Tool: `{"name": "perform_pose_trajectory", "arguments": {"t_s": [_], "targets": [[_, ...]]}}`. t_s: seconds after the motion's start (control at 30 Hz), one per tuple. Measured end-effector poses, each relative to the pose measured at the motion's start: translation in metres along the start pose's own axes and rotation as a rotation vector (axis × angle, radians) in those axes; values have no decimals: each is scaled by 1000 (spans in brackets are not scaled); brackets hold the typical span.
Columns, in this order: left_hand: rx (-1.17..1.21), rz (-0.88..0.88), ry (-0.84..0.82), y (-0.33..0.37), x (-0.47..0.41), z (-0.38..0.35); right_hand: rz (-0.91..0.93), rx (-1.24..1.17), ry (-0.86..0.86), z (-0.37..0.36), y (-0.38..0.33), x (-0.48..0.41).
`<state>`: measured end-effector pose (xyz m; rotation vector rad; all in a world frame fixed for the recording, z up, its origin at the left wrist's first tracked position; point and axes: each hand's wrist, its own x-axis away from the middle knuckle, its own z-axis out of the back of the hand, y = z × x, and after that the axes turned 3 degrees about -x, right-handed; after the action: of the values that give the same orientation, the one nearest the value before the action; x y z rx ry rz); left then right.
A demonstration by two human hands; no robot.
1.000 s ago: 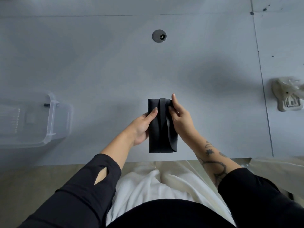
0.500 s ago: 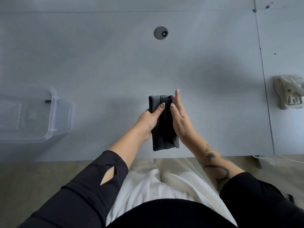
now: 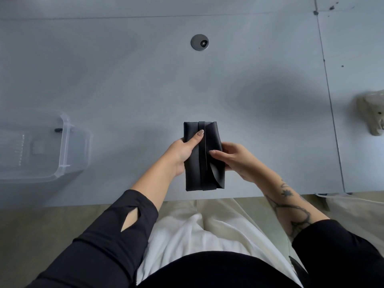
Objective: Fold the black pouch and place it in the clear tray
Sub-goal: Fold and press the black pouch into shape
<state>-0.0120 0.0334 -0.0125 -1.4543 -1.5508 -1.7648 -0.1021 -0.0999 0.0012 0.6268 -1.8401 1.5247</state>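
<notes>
**Folded black pouch held in both hands over the desk's near edge**

The black pouch (image 3: 202, 156) is folded into a narrow upright rectangle and held just above the grey desk (image 3: 124, 80), close to the middle of its near edge. The left hand (image 3: 182, 151) grips the pouch's left side, thumb laid along the front beside the centre fold. The right hand (image 3: 234, 159) clamps the right side, its thumb pressing the overlapping flap, whose lower corner curls loose. The clear tray (image 3: 62, 146) sits at the desk's left edge, well apart from the pouch, with a small dark item inside near its rim. A round cable grommet (image 3: 200, 42) lies toward the far edge, and a pale object (image 3: 372, 111) rests at the right edge.
</notes>
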Motion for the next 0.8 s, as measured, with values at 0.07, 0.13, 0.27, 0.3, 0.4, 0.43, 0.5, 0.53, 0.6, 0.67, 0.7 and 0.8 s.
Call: {"name": "perform_pose_trajectory", "arguments": {"t_s": [0.07, 0.13, 0.27, 0.3, 0.4, 0.43, 0.5, 0.53, 0.6, 0.67, 0.7, 0.8], "targets": [[8, 23, -12, 0, -1, -2, 53, 56, 47, -4, -1, 1], [12, 25, -17, 0, -1, -5, 118, 166, 139, -10, 1, 1], [32, -16, -36, -2, -1, -13, 181, 268, 351, -21, 10, -4], [49, -24, -49, -3, -1, -16, 188, 268, 389, -24, 11, -5], [89, -33, -70, -8, 1, -21, 195, 223, 438, -30, 10, -5], [95, -35, -64, -8, 1, -21, 203, 189, 424, -31, 9, -5], [111, -35, -44, -7, 0, -19, 231, 97, 357, -31, 4, -2], [119, -35, -36, -6, -1, -17, 243, 34, 311, -30, 1, 0], [124, -36, -23, -3, -2, -13, 203, -101, 184, -22, 1, 5], [124, -42, -4, 0, -4, -8, 84, -144, 24, -12, 2, 10], [125, -46, 9, 2, -5, -6, 25, -122, -34, -7, 4, 12], [124, -46, 19, 3, -7, -1, -34, -70, -64, 0, 12, 15]]}}
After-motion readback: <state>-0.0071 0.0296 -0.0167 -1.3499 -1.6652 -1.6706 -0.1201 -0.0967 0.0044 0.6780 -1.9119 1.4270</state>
